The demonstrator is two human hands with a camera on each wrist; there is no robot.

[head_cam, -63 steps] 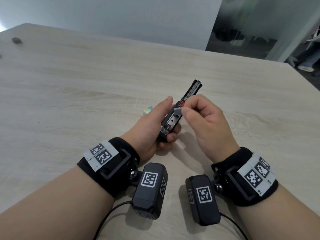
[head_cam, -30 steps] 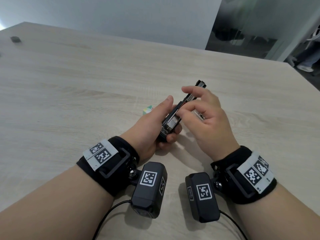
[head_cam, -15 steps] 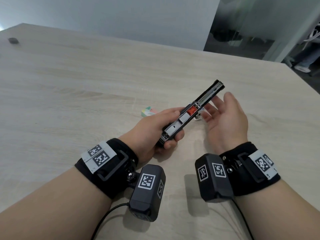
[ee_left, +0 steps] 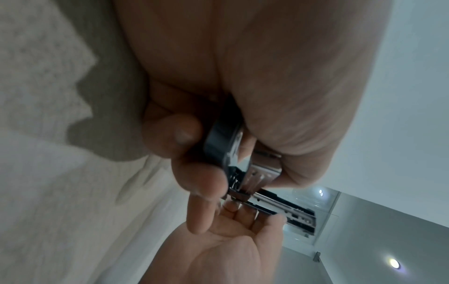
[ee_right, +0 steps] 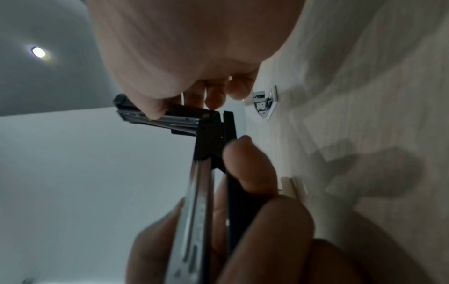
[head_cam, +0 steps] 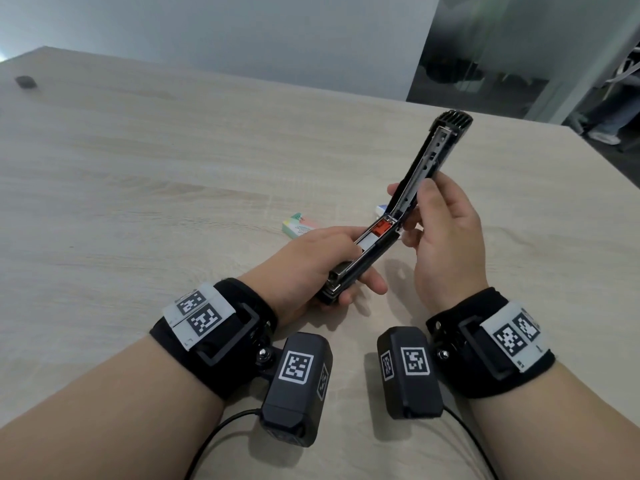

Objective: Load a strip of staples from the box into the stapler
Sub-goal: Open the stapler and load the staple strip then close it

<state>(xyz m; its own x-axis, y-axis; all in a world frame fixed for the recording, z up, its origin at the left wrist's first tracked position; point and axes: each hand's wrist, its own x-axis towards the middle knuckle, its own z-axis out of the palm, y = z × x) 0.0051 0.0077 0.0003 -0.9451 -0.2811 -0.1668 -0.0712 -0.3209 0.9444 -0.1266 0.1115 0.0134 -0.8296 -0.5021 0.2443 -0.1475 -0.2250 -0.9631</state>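
A: Where is the black plastic stapler with the metal magazine (head_cam: 372, 244) seen?

B: It is held above the pale wood-grain table (head_cam: 138, 174), opened at its hinge. The lower half is gripped by the left hand (head_cam: 311, 261), with the thumb laid along the upper side of the magazine and the fingers curled underneath. An orange pusher block (head_cam: 381, 227) is seen in the channel beside the hinge.

A: And the upper half?

B: The black top arm (head_cam: 434, 157) is raised steeply away from the base. It is pinched by the right hand (head_cam: 446, 237), the thumb (head_cam: 427, 197) pressed on the near side and the fingers wrapped round the far side. In the right wrist view the two halves are shown at a wide angle.

A: Is the box of staples seen?

B: A small pastel green and pink cardboard box (head_cam: 300, 225) is seen lying on the table just beyond the left hand, untouched. Another small white item (head_cam: 380, 209) is partly hidden behind the stapler; what it is cannot be told. A small dark object (head_cam: 26, 81) is seen far off at the table's left edge.
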